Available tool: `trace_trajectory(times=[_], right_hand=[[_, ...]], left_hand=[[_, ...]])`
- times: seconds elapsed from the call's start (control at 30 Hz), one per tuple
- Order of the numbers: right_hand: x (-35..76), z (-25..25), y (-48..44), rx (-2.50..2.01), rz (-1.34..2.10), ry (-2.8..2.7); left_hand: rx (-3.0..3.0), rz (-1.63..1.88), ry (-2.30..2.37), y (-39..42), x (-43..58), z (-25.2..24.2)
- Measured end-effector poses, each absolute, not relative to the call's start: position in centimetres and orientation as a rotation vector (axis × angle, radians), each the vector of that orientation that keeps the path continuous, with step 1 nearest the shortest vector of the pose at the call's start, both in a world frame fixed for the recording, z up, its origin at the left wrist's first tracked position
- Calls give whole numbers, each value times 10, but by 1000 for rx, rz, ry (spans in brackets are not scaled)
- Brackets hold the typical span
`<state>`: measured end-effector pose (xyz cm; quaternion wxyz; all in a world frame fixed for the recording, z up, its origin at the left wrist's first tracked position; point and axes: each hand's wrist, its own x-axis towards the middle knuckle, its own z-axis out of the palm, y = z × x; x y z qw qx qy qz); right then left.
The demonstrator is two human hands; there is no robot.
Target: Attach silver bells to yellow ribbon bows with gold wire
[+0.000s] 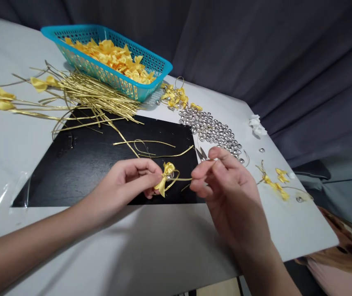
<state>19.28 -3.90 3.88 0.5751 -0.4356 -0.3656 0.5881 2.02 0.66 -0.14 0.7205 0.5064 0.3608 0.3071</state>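
Observation:
My left hand (pixel 133 181) pinches a small yellow ribbon bow (pixel 165 177) with a silver bead at its centre, held just above the black mat (pixel 80 164). My right hand (pixel 222 185) is closed in a pinch on the thin gold wire (pixel 184 179) that runs out of the bow to the right. The two hands are a short gap apart, with the wire stretched between them. A loop of the same wire curls round the bow.
A turquoise basket (pixel 160 68) of yellow bows stands at the back. A bundle of gold wires (pixel 96 94) lies in front of it. A heap of silver beads (pixel 213 131) and loose bows (pixel 276 183) lie at the right. A grey curtain hangs behind the white table (pixel 151 250).

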Motion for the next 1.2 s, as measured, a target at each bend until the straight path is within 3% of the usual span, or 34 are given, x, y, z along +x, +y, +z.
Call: trace_trajectory(times=[0.4,0.73,1.2], right_hand=[[203,40,-41,-1095,1077,-1272],[198,36,-44,-1082,995,-1260],[211,33,-46,-1166,88,-1937]], left_hand=[[1120,669,795,7,22,2],[1126,635,816,4,20,4],[1163,625,844,4,22,8]])
